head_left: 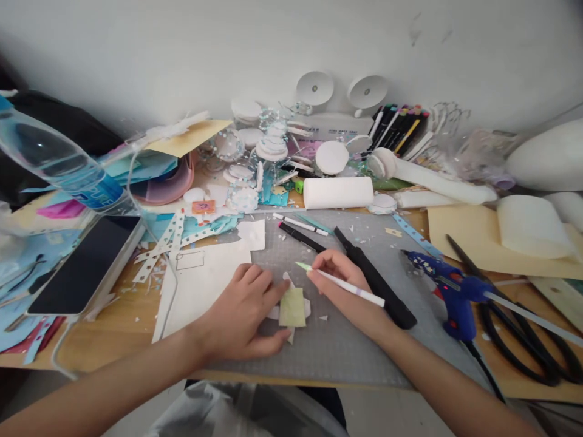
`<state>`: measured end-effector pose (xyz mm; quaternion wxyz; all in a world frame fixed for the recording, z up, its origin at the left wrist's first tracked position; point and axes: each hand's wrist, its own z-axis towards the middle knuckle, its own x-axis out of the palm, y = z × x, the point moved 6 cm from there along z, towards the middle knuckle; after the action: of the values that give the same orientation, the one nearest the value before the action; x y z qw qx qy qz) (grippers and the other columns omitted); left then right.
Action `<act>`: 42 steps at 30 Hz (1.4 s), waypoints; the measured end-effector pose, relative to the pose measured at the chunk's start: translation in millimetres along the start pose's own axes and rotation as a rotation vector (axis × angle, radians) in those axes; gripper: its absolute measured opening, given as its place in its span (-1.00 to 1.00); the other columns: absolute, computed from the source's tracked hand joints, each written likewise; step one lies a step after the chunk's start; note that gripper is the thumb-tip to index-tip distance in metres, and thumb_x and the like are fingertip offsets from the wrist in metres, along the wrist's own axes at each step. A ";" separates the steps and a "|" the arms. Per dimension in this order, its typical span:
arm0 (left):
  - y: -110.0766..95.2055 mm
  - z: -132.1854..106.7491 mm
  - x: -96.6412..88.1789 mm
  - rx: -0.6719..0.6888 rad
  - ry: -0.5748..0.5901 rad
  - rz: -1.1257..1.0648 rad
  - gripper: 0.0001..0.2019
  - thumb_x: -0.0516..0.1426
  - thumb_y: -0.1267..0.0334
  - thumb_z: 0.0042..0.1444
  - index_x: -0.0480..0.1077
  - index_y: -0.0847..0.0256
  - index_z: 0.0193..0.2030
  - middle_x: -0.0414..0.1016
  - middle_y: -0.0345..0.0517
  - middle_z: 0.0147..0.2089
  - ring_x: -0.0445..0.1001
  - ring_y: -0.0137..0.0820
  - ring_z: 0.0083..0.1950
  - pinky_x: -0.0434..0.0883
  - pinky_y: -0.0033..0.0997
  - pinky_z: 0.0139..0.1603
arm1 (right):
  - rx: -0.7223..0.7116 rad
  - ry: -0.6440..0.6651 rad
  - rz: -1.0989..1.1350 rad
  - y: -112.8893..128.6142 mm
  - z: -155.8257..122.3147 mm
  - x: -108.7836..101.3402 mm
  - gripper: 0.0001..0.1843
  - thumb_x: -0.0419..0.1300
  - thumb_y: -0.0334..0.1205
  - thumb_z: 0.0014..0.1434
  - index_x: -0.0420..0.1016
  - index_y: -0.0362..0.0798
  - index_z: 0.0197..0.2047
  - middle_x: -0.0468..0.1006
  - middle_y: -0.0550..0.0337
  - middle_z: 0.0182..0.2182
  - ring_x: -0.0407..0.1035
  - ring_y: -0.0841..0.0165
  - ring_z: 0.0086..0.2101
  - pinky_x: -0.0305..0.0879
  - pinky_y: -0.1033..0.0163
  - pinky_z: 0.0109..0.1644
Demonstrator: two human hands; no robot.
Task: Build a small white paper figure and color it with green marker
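Note:
My right hand (339, 282) is closed around a slim white pen (353, 289) whose pale green pointed tip aims to the left. Beside it, a small yellow-green square (292, 308) lies over a white paper cutout (307, 308) on the grey cutting mat (337, 355). My left hand (246, 309) rests palm down with its fingers apart. Its index finger and thumb reach the upper and lower tips of the cutout. The pen tip is a little above the square, apart from it. Under the left hand and wrist lies a white paper sheet (204, 285).
At right are a blue glue gun (450, 285) and black scissors (510, 340). A black tool (378, 279) and pens (300, 235) lie on the mat. Left are a phone (88, 264) and water bottle (59, 158). A white roll (337, 192) and paper discs (331, 158) crowd the back.

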<state>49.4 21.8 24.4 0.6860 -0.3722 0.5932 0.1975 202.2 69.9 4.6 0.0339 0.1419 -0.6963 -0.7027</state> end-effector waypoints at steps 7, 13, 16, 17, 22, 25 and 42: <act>9.7 7.3 -1.8 0.092 -0.022 -0.021 -0.45 0.03 -0.02 0.11 0.33 0.35 0.11 0.36 0.02 -0.21 0.27 -0.18 -0.19 0.16 -0.07 -0.07 | 0.084 0.028 -0.073 -5.0 19.3 11.4 -0.73 0.23 -0.19 0.08 0.17 -0.01 -0.48 0.20 0.40 -0.60 0.11 0.51 -0.59 0.04 0.37 -0.54; 16.9 5.4 2.0 0.116 -0.042 0.002 -0.44 0.02 0.01 0.14 0.28 0.36 0.18 0.37 -0.06 -0.26 0.28 -0.22 -0.22 0.10 -0.10 0.01 | -0.070 -0.074 -0.196 -6.0 33.5 12.4 -0.62 0.18 -0.26 0.11 0.05 -0.02 -0.59 0.09 0.41 -0.65 0.01 0.51 -0.59 -0.03 0.36 -0.53; 18.0 5.1 3.0 0.113 -0.045 -0.035 -0.42 0.04 0.01 0.12 0.28 0.39 0.18 0.36 -0.07 -0.27 0.28 -0.24 -0.22 0.10 -0.14 0.00 | -0.092 -0.029 -0.221 -8.5 31.0 14.5 -0.62 0.15 -0.31 0.13 0.01 -0.02 -0.58 0.07 0.41 -0.63 -0.02 0.52 -0.60 -0.06 0.35 -0.53; 18.4 5.1 3.2 0.109 -0.042 -0.046 -0.41 0.04 0.01 0.12 0.28 0.40 0.18 0.36 -0.08 -0.27 0.28 -0.24 -0.22 0.11 -0.14 0.00 | -0.098 -0.015 -0.228 -9.0 29.9 14.9 -0.62 0.14 -0.31 0.14 0.01 -0.02 -0.57 0.07 0.41 -0.63 -0.02 0.52 -0.59 -0.05 0.35 -0.53; 20.4 3.7 5.4 0.088 -0.004 -0.055 -0.38 0.05 0.01 0.11 0.22 0.38 0.24 0.34 -0.10 -0.27 0.27 -0.24 -0.22 0.10 -0.14 0.02 | -0.121 0.017 -0.244 -10.3 27.0 16.3 -0.62 0.15 -0.34 0.15 0.01 -0.02 -0.56 0.06 0.42 -0.64 -0.02 0.53 -0.60 -0.04 0.35 -0.51; 20.3 2.2 6.7 0.092 0.019 -0.048 -0.36 0.04 -0.01 0.11 0.20 0.37 0.25 0.34 -0.09 -0.25 0.27 -0.23 -0.21 0.09 -0.12 0.04 | -0.127 0.025 -0.258 -9.6 26.2 17.3 -0.61 0.16 -0.37 0.14 -0.01 -0.02 -0.56 0.04 0.43 -0.64 -0.03 0.53 -0.61 -0.07 0.34 -0.52; 20.1 2.0 6.4 0.081 -0.006 -0.057 -0.40 0.03 0.02 0.13 0.23 0.36 0.24 0.34 -0.10 -0.28 0.28 -0.23 -0.22 0.10 -0.08 0.05 | -0.128 0.034 -0.265 -9.3 26.1 17.5 -0.61 0.13 -0.44 0.11 -0.03 -0.02 -0.56 0.02 0.42 -0.63 -0.07 0.52 -0.60 -0.11 0.32 -0.53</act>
<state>37.9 35.2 12.7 0.7075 -0.3602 0.5879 0.1550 180.4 91.2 -7.5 -0.0384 0.2423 -0.6246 -0.7414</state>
